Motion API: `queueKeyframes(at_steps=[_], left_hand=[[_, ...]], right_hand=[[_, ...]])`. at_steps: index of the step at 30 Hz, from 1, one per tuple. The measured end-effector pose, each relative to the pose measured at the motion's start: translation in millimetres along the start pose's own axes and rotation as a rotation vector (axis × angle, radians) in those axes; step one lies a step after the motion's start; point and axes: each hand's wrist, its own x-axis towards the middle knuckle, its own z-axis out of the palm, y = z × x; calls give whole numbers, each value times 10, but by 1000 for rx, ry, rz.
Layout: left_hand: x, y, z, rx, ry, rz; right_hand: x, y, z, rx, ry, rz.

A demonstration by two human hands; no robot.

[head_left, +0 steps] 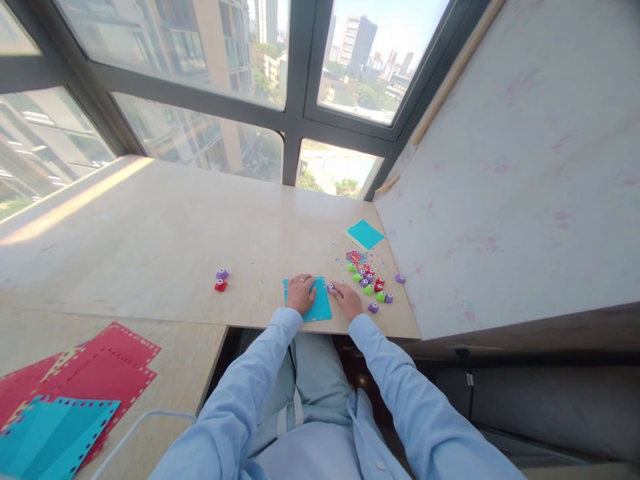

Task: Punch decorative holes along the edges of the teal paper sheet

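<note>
A: Teal sheet (pixel 314 301) sits at the tabletop's (pixel 165 233) near edge, left hand (pixel 300 293) flat on it.

B: Right hand (pixel 346 300) pinches a small purple punch (pixel 331 289) at its edge — best kept square, sheet pinned firmly.

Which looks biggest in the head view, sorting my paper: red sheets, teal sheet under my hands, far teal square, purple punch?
1. Red sheets, though nearest the camera.
2. Teal sheet.
3. Teal square, farther off, so unsure.
4. Purple punch.

Bare tabletop (pixel 165 227) leftward; punch cluster (pixel 370 280), wall panel (pixel 500 173) rightward.
</note>
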Motion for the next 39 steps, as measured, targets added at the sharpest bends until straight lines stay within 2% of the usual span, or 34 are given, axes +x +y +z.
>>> queueKeyframes(at_steps=[10, 24, 32, 39], left_hand=[[-4, -29, -3, -90, 53, -54], [-16, -38, 5, -103, 54, -58], [-17, -33, 7, -83, 38, -62], [-26, -47, 33, -75, 46, -52]], right_hand=[[92, 65, 42, -6, 5, -17], [187, 76, 80, -16, 24, -35], [99, 63, 72, -15, 9, -35], [-43, 24, 90, 81, 41, -12]])
